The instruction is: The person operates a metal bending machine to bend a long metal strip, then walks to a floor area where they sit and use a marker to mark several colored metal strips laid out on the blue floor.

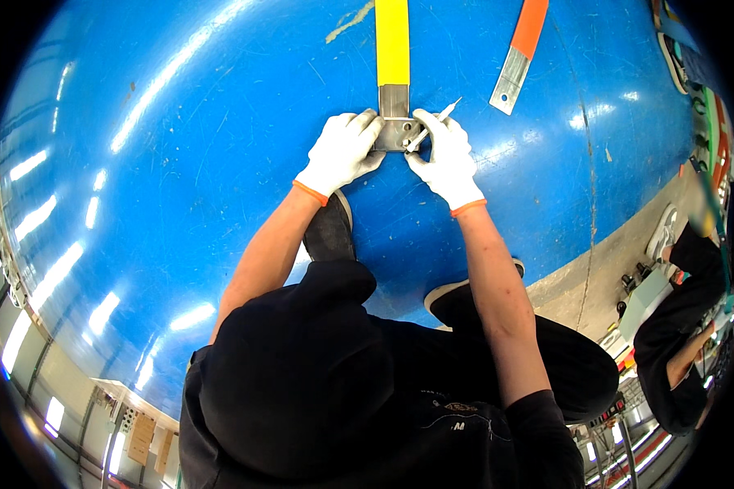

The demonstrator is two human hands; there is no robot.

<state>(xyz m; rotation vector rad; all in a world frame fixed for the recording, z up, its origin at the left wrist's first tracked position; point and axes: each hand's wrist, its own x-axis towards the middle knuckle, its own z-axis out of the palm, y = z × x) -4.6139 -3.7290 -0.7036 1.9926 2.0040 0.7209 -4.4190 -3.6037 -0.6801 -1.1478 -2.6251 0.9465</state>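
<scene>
My left hand, in a white glove with an orange cuff, is closed on the left side of a small steel plate with holes. The plate lies against the bare metal end of a yellow bar. At the plate's right side, my right hand, gloved the same way, pinches a slim white pen. The pen slants across the plate's edge, its thin tip up and to the right. Some right fingertips also seem to touch the plate.
An orange bar with a holed steel end lies farther right on the glossy blue floor. My shoe is close below my left hand. Another person crouches at the far right beside tools. A table stands at lower left.
</scene>
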